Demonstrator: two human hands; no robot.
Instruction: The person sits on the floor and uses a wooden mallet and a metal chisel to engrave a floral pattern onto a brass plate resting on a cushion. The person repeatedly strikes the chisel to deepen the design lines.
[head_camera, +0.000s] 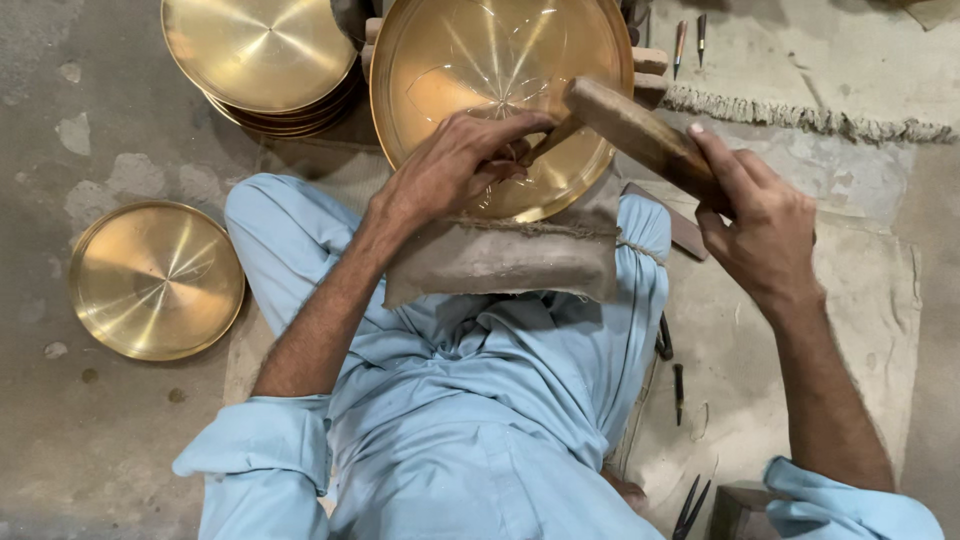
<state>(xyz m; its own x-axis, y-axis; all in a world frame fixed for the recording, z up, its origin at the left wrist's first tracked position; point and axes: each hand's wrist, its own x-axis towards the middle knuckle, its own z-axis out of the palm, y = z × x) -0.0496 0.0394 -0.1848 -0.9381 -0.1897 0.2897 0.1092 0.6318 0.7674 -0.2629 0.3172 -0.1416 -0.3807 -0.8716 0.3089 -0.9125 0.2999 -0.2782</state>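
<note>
plate (440, 60) on lap cloth (500, 262) (stack (258, 55) left).

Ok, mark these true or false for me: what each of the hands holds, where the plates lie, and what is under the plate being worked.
1. The right hand holds a wooden mallet. True.
2. The left hand lies flat on the floor. False: it holds a thin tool against the brass plate.
3. A single plate lies on the floor beside the leg. True.
4. The plate stack is empty of plates. False: several are piled there.
5. A cloth pad lies under the worked plate. True.
</note>
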